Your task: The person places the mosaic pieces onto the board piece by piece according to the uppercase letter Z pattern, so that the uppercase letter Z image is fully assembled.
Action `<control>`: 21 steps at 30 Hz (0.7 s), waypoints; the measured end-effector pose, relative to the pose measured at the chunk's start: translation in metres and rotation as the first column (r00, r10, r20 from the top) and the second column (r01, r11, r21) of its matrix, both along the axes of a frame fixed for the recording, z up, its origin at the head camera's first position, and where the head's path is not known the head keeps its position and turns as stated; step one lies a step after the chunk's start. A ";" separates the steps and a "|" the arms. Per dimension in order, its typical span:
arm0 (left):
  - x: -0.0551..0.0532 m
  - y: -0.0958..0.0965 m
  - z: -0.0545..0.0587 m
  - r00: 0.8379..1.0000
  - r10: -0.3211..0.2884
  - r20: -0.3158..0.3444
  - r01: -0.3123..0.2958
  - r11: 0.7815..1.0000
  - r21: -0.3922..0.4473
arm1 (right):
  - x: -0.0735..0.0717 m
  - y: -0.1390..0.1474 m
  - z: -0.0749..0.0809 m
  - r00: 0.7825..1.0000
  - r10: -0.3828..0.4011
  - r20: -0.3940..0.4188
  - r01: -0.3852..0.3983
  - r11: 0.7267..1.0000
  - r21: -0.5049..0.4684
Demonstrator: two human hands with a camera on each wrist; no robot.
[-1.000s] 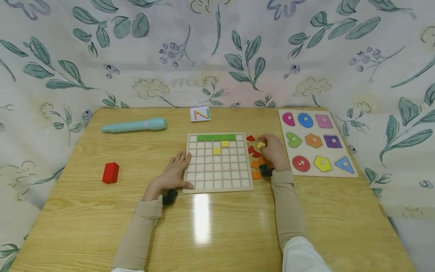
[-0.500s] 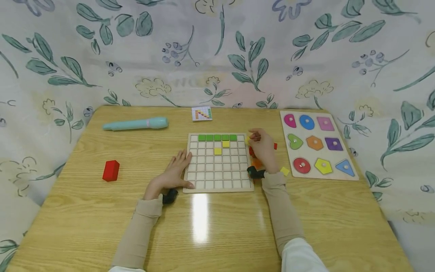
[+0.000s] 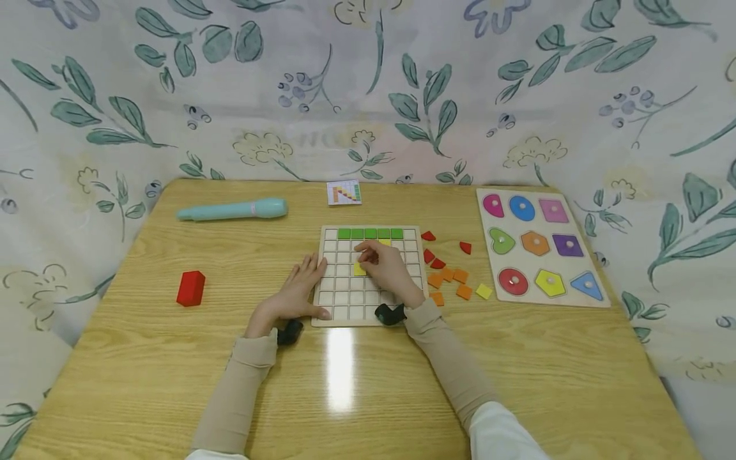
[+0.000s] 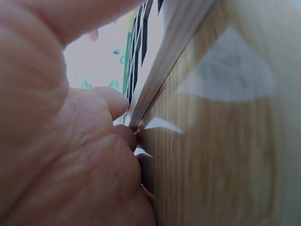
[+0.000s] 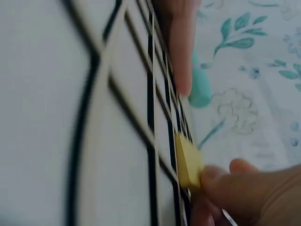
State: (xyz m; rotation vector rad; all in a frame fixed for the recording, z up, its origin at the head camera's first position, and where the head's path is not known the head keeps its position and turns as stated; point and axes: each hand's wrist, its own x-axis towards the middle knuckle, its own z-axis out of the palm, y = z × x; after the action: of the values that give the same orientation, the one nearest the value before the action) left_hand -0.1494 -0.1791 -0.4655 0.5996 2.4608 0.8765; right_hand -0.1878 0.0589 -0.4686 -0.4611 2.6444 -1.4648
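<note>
The square-grid wooden board [image 3: 340, 313] lies flat at mid-table, green tiles [image 3: 370, 234] lined along its far row. My right hand [image 3: 390, 271] is over the board and pinches a yellow square tile [image 5: 189, 162] between thumb and fingertips, right at the grid. Part of another yellow tile [image 3: 385, 243] shows beyond that hand, which hides some cells. At the board's left edge my left hand [image 3: 296, 291] rests with fingers spread, thumb near the front corner and fingertips by the side. The left wrist view shows the palm close beside the board's edge [image 4: 164, 56].
Red pieces [image 3: 437, 263], orange squares [image 3: 464, 292] and a yellow square [image 3: 484, 291] lie right of the board. A shape puzzle [image 3: 554, 255] is farther right. Behind stands a small pattern card [image 3: 344, 193]; leftward are a turquoise pen-shaped object [image 3: 232, 209] and a red block [image 3: 191, 289].
My right hand has carried a yellow tile from the loose pieces leftward onto the grid area. The loose pieces on the right are uncovered. My left hand has stayed in place.
</note>
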 end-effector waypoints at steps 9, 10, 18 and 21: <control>0.002 0.001 0.000 1.000 0.001 -0.007 -0.001 1.000 0.000 | 0.005 -0.011 -0.004 1.000 0.016 -0.025 -0.014 0.997 0.071; 0.002 0.000 0.000 1.000 0.001 -0.006 -0.001 1.000 0.003 | 0.005 -0.011 -0.004 0.999 0.022 -0.023 -0.021 0.997 0.075; 0.001 0.002 -0.002 1.000 -0.011 -0.015 0.011 1.000 -0.002 | 0.002 0.020 0.004 1.000 -0.024 0.001 0.024 1.000 -0.018; 0.001 0.001 0.000 1.000 -0.011 -0.015 0.010 1.000 -0.003 | 0.000 0.046 0.010 0.995 -0.099 0.013 0.100 0.993 -0.065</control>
State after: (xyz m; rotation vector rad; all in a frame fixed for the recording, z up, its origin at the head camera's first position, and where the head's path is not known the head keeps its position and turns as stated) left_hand -0.1489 -0.1782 -0.4658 0.6195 2.4695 0.8668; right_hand -0.1873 0.1049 -0.4588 -0.3309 2.6539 -1.5820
